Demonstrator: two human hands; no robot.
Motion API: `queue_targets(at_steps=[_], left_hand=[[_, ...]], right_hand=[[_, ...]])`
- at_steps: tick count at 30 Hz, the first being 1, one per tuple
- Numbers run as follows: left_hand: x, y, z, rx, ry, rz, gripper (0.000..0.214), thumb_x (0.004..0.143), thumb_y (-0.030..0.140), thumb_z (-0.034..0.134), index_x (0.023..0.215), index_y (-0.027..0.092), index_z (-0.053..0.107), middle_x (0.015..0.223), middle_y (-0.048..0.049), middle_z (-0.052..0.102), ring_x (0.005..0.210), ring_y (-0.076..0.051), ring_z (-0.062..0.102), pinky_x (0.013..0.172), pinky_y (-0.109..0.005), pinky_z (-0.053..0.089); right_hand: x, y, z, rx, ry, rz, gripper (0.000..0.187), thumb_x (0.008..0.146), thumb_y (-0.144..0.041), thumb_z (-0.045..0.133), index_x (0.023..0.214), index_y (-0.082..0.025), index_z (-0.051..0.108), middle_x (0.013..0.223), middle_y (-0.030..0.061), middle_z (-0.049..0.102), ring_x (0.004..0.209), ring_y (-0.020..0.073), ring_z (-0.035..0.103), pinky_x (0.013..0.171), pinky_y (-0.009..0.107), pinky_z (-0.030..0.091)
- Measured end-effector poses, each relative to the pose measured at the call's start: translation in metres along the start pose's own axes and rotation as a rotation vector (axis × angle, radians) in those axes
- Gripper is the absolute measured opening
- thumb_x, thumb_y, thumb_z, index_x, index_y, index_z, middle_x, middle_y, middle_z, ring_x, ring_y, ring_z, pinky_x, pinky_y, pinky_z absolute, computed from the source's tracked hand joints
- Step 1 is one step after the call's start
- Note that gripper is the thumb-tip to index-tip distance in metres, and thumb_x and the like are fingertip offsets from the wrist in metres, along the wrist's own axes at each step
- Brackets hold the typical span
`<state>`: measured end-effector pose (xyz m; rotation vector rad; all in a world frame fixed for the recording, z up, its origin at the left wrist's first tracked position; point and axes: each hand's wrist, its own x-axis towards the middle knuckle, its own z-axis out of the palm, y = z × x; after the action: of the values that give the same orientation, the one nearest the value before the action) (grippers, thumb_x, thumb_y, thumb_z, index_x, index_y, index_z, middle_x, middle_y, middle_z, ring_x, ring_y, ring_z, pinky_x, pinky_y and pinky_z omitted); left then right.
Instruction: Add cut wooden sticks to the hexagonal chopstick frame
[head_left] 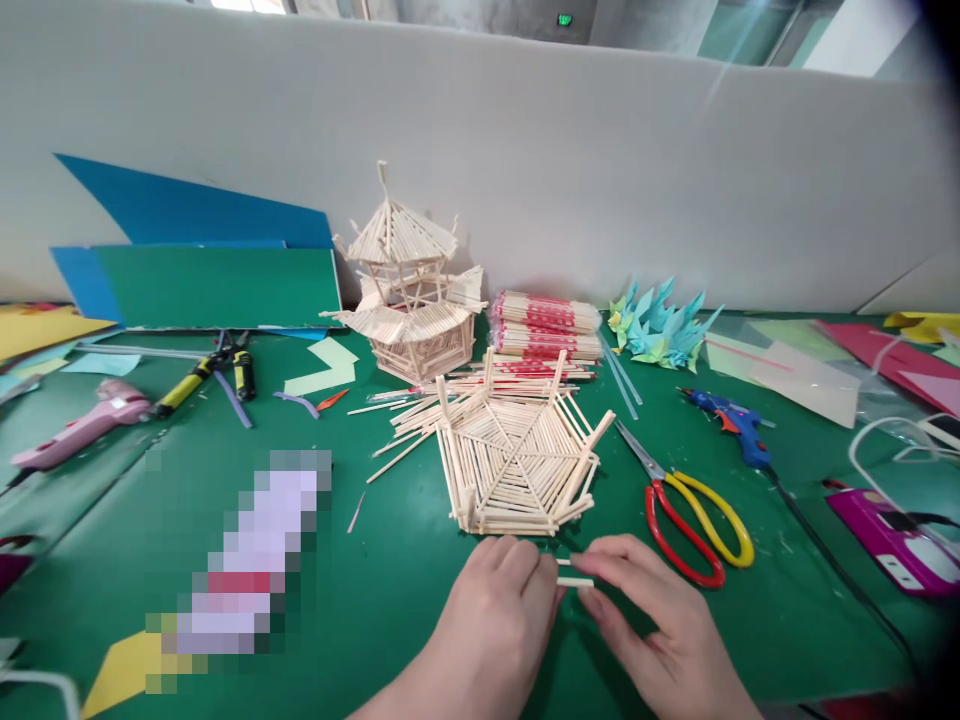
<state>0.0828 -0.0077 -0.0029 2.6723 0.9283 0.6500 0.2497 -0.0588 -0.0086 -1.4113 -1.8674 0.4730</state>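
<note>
My left hand (491,615) and my right hand (656,625) meet near the table's front edge, both pinched on short wooden sticks (574,573) held between them. Just beyond my fingers lies a flat hexagonal frame of wooden sticks (517,460) with upright posts at its corners. Behind it stands a finished stick pagoda model (405,295), with loose sticks (409,415) scattered between the two. A pile of wrapped chopstick packs (547,330) lies by the wall.
Red and yellow scissors (694,510) lie right of the frame on the green table (375,600). A blue glue gun (731,420), paper cranes (660,325), a pink glue gun (82,420), yellow-handled cutters (202,375), coloured card sheets (217,285) and a pink object (896,535) surround the work.
</note>
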Motion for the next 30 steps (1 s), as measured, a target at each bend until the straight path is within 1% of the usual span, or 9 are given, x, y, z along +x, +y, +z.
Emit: queue_targets(at_steps=[4,8,10,14,16,19,22,26,30], left_hand=[[-0.004,0.000,-0.014,-0.021,0.125,0.028,0.025,0.087,0.011,0.036,0.084,0.013,0.060,0.067,-0.0061,0.059,0.059,-0.017,0.054,0.053,-0.028,0.045],[-0.022,0.007,-0.011,0.040,0.454,-0.077,0.018,0.081,0.015,0.054,0.097,0.021,0.061,0.086,-0.0082,0.062,0.080,-0.022,0.058,0.074,-0.038,0.044],[-0.028,0.011,-0.003,-0.277,0.444,-0.180,0.007,0.080,0.020,0.058,0.084,0.021,0.064,0.072,-0.0047,0.059,0.065,-0.017,0.055,0.061,-0.030,0.045],[-0.023,0.014,0.011,-1.091,0.319,-0.639,0.025,0.080,0.038,0.058,0.088,0.016,0.067,0.065,-0.0029,0.058,0.050,-0.011,0.049,0.047,-0.022,0.042],[-0.014,0.014,0.011,-1.332,0.355,-0.797,0.028,0.077,0.040,0.061,0.080,0.014,0.069,0.064,-0.0022,0.060,0.048,-0.008,0.047,0.050,-0.022,0.042],[-0.002,0.013,0.005,-1.535,0.442,-0.907,0.023,0.073,0.036,0.067,0.075,0.014,0.071,0.060,-0.0009,0.062,0.048,-0.007,0.047,0.055,-0.021,0.042],[0.002,0.010,0.003,-1.580,0.515,-0.960,0.021,0.072,0.034,0.069,0.075,0.014,0.072,0.060,-0.0014,0.064,0.051,-0.008,0.051,0.060,-0.022,0.044],[-0.003,0.003,0.011,-1.420,0.553,-0.978,0.019,0.075,0.032,0.066,0.073,0.014,0.072,0.058,-0.0019,0.065,0.062,-0.013,0.056,0.072,-0.026,0.044],[-0.007,-0.003,0.021,-1.308,0.531,-0.913,0.020,0.078,0.032,0.062,0.072,0.015,0.071,0.064,-0.0026,0.067,0.077,-0.017,0.059,0.081,-0.027,0.041]], right_hand=[[0.008,0.001,0.006,0.120,-0.046,0.021,0.017,0.084,-0.019,0.049,0.081,-0.019,0.066,0.074,0.0061,0.062,0.069,0.0152,0.060,0.061,0.022,0.051],[0.014,0.006,0.001,0.159,0.121,0.139,0.014,0.081,-0.022,0.054,0.076,-0.020,0.067,0.076,0.0065,0.065,0.068,0.0162,0.062,0.059,0.022,0.051],[0.015,0.007,0.000,0.221,0.181,0.201,0.012,0.080,-0.024,0.056,0.074,-0.020,0.067,0.077,0.0065,0.064,0.067,0.0160,0.061,0.056,0.021,0.051],[0.015,0.006,0.003,0.384,0.078,0.228,0.014,0.082,-0.024,0.054,0.073,-0.020,0.065,0.077,0.0057,0.061,0.068,0.0157,0.059,0.054,0.020,0.049],[0.016,0.005,0.006,0.415,0.024,0.232,0.014,0.083,-0.023,0.053,0.075,-0.020,0.065,0.076,0.0044,0.060,0.065,0.0139,0.057,0.053,0.019,0.047],[0.015,0.002,0.008,0.411,0.015,0.230,0.014,0.084,-0.021,0.052,0.075,-0.020,0.063,0.076,0.0041,0.059,0.065,0.0134,0.056,0.054,0.019,0.047],[0.012,0.003,0.010,0.318,0.126,0.239,0.009,0.081,-0.023,0.055,0.077,-0.019,0.062,0.074,0.0039,0.061,0.066,0.0140,0.057,0.057,0.020,0.047],[0.008,0.011,0.017,0.224,0.337,0.392,0.012,0.080,-0.027,0.057,0.089,-0.019,0.055,0.075,0.0030,0.060,0.068,0.0137,0.056,0.060,0.021,0.048],[0.012,0.023,0.028,0.224,0.231,0.387,0.027,0.081,-0.027,0.055,0.106,-0.018,0.050,0.077,0.0011,0.053,0.064,0.0121,0.052,0.060,0.022,0.048]])
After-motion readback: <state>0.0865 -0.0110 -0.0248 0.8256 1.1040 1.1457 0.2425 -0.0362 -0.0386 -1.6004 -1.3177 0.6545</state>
